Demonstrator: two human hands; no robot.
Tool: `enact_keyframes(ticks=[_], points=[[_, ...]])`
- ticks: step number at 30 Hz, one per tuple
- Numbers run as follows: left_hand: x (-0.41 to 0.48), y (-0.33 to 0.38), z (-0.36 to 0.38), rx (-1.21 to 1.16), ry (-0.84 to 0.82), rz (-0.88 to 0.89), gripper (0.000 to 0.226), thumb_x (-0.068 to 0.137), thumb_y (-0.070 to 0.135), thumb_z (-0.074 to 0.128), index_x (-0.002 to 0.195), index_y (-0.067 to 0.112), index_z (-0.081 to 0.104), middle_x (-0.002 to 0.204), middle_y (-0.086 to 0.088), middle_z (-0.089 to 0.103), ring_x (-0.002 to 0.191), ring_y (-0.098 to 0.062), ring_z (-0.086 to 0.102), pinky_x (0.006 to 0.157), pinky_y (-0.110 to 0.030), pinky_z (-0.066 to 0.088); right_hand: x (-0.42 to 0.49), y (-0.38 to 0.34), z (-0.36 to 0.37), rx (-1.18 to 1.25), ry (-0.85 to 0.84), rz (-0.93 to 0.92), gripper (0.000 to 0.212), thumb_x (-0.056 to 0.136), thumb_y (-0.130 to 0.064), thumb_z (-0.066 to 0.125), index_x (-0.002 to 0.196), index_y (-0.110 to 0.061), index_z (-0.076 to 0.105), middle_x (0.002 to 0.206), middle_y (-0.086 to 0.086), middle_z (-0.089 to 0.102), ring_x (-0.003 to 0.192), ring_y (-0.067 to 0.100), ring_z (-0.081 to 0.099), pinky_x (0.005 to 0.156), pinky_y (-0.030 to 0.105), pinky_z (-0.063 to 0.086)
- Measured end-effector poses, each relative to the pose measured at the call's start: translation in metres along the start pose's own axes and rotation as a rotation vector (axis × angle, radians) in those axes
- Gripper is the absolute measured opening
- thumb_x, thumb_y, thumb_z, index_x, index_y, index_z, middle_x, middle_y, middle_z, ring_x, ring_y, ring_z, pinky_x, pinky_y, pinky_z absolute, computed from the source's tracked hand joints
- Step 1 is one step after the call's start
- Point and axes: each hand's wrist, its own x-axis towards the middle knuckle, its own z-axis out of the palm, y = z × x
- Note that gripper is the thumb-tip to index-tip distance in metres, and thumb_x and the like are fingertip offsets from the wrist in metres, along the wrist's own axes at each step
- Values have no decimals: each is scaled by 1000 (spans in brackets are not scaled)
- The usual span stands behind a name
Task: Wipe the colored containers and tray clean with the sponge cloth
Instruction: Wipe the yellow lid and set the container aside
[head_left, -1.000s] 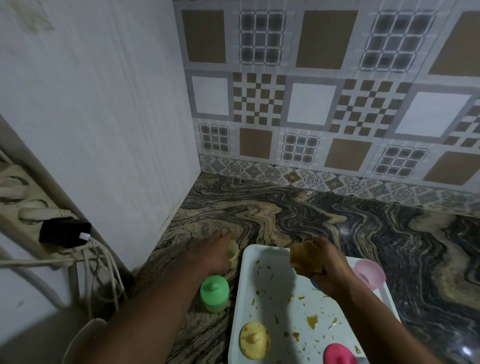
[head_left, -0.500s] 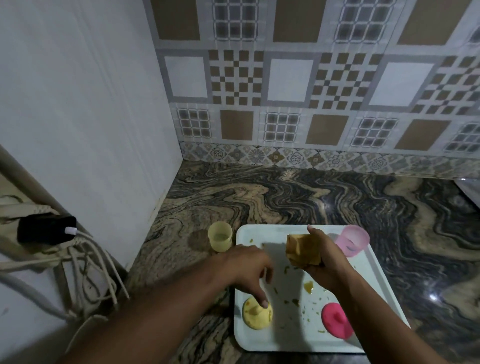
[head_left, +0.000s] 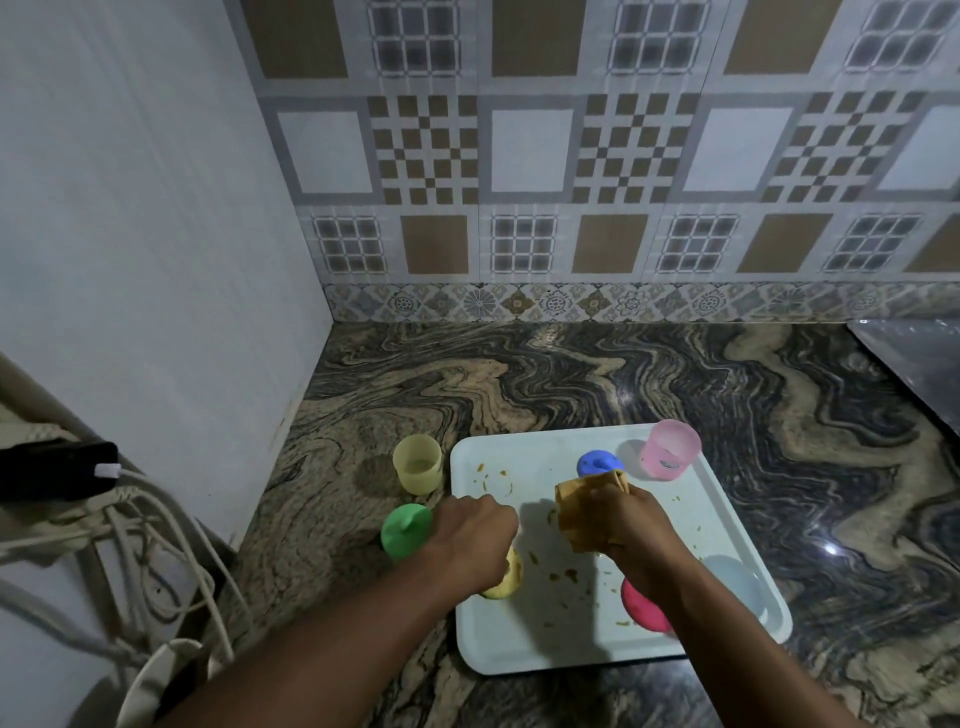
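Note:
A white tray (head_left: 545, 649) smeared with yellow-green spots lies on the marbled counter. On it stand a pink cup (head_left: 669, 450), a blue lid (head_left: 597, 461), a pale blue cup (head_left: 737, 579), a red lid (head_left: 644, 605) and a yellow lid (head_left: 506, 582). My left hand (head_left: 475, 535) reaches down onto the yellow lid with curled fingers and covers most of it. My right hand (head_left: 631, 525) grips the folded tan sponge cloth (head_left: 582, 499) over the tray's middle. Left of the tray stand a yellow cup (head_left: 417, 463) and a green lidded container (head_left: 406, 530).
A white wall (head_left: 156, 260) closes the left side, with a black plug (head_left: 57, 467) and white cables (head_left: 130, 545) hanging by the counter's left edge. Patterned tiles back the counter. A shiny steel surface (head_left: 914, 358) juts in at the far right.
The view has tilted down and closer. My left hand has settled onto the yellow lid at the tray's left edge. The right hand with the cloth has stayed over the tray.

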Motion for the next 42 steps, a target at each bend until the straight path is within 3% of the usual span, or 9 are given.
enact_keyframes(ticks=[3, 8, 11, 14, 26, 30, 33, 37, 42], points=[[-1, 1, 5, -87, 11, -89, 21, 86, 20, 65, 81, 18, 45, 103, -11, 63, 93, -35, 63, 67, -36, 35, -7, 5, 6, -141, 54, -54, 33, 86, -7, 43, 95, -3, 74, 86, 24, 72, 72, 32, 66, 67, 44, 56], [5, -4, 10, -326, 122, -156, 13, 84, 29, 65, 84, 16, 61, 91, -7, 65, 83, -33, 65, 63, -35, 46, -4, 20, 12, -443, 87, -226, 35, 72, -11, 41, 90, -17, 70, 79, 12, 71, 67, 29, 63, 64, 50, 57], [8, -7, 8, -405, 225, -139, 14, 87, 36, 60, 86, 22, 63, 90, -2, 66, 82, -30, 64, 62, -34, 47, 0, 30, 14, -616, 163, -391, 39, 85, -3, 50, 109, -29, 68, 96, -10, 75, 85, 9, 69, 76, 34, 57], [9, -4, 4, -444, 310, -128, 13, 90, 35, 58, 93, 23, 62, 96, 0, 65, 89, -28, 62, 63, -34, 46, -1, 31, 20, -767, 229, -613, 60, 71, -2, 44, 125, -17, 65, 116, -4, 73, 107, 12, 66, 93, 28, 49], [13, -13, 4, -339, 434, -85, 22, 101, 33, 46, 113, 17, 56, 114, -5, 60, 103, -26, 55, 82, -40, 45, -10, 44, 16, -1097, 38, -905, 55, 62, -6, 49, 108, -20, 75, 118, -12, 70, 109, 15, 62, 86, 27, 55], [19, -19, -4, -392, 530, -143, 23, 100, 34, 48, 110, 18, 58, 112, -3, 62, 101, -24, 58, 79, -36, 43, -11, 40, 11, -758, 210, -760, 48, 73, 5, 56, 100, -30, 76, 101, -19, 74, 94, 7, 67, 80, 19, 52], [22, -17, -11, -453, 601, -142, 22, 98, 35, 50, 108, 19, 61, 110, -2, 64, 99, -24, 60, 77, -35, 45, -6, 14, 15, -97, 336, -379, 20, 78, -22, 67, 94, -16, 77, 85, 8, 75, 75, 25, 65, 70, 36, 50], [23, -6, -13, -562, 705, -105, 18, 94, 36, 54, 101, 23, 61, 102, 3, 66, 95, -21, 60, 77, -37, 48, 1, -12, 22, 524, 214, -37, 50, 76, -44, 58, 104, -3, 63, 99, 27, 64, 86, 41, 60, 74, 48, 48], [24, 8, -14, -656, 752, -104, 12, 91, 37, 58, 93, 26, 61, 94, 9, 66, 93, -15, 56, 77, -34, 48, -1, -14, 43, 451, 135, -102, 36, 104, -18, 38, 93, -2, 68, 86, 17, 75, 75, 29, 72, 68, 41, 54]])
